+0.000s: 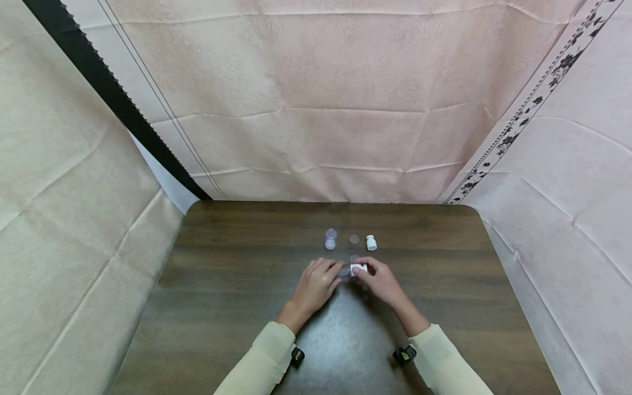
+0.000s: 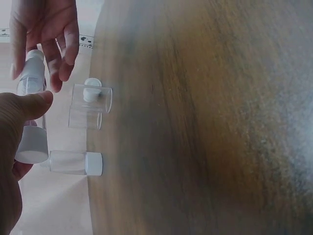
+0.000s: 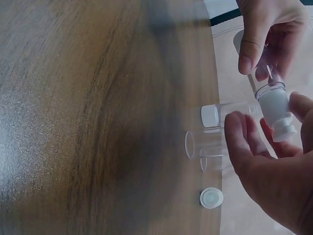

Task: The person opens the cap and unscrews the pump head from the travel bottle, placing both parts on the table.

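Note:
My left hand [image 1: 316, 282] grips a clear bottle that has a white base [image 2: 32, 145], its thumb lying across the see-through body. At the bottle's other end sits a white piece with a narrower tip [image 3: 275, 106], lined up with the clear rim. My right hand [image 1: 382, 281] holds this white piece between thumb and fingers, tip toward the palm. Whether the piece is fully seated in the bottle, I cannot tell. In the head view both hands meet just above the table, their fingers partly hiding the bottle.
Behind the hands on the wooden table [image 1: 222, 307] stand another clear bottle with a white end [image 1: 330, 241], two clear open cylinders, one of them a cylinder farther back [image 1: 354, 239], and a small white piece [image 1: 371, 243]. Cloth sheets [image 1: 345, 109] hang around the table.

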`<state>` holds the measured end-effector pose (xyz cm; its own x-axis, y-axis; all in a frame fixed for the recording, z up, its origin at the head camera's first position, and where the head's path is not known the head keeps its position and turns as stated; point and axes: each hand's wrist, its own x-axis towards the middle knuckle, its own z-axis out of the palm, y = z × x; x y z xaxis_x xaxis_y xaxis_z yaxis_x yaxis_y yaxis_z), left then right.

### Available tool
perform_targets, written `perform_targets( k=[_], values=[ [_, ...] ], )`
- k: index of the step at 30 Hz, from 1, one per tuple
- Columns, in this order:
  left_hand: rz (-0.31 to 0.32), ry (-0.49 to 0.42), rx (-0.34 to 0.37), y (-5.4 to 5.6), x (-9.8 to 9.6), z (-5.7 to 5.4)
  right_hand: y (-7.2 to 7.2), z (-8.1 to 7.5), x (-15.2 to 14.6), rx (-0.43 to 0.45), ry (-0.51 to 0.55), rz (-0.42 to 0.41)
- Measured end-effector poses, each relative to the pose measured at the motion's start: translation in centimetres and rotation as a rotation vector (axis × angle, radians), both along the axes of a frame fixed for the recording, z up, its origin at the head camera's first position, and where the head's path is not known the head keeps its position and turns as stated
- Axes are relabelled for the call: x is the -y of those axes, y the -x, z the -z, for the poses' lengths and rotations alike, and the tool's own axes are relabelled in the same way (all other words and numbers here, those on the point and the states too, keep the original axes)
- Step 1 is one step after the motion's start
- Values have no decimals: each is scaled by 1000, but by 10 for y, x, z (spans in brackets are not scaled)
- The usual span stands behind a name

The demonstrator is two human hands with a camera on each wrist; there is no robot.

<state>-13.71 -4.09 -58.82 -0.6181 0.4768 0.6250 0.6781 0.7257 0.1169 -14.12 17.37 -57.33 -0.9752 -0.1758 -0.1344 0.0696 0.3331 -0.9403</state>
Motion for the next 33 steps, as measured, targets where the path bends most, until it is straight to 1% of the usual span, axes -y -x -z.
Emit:
perform_targets(
  k=[2, 5, 9, 12, 15, 23, 30, 33],
  values=[
    [2, -14, 12, 0, -1, 0, 0, 1, -1, 12, 2, -8],
    [-1, -37, 43, -1, -1, 0, -1, 1, -2, 3, 8, -23],
    [-14, -57, 88, -3, -1, 1, -1, 0, -3, -45, 6, -51],
    [-19, -65, 116, -4, -1, 3, -2, 0, -3, -77, -9, -56],
    [-21, -71, 131, -5, -1, 4, -2, 0, -2, -91, -22, -49],
    [-11, -76, 151, -5, -1, 5, -4, 0, -1, -76, 0, -42],
    [-14, -64, 144, -4, -1, 5, -4, 0, -4, -125, 55, -80],
    [-16, -42, 128, -3, -1, 4, -3, -1, -5, -130, 48, -62]
  ],
)
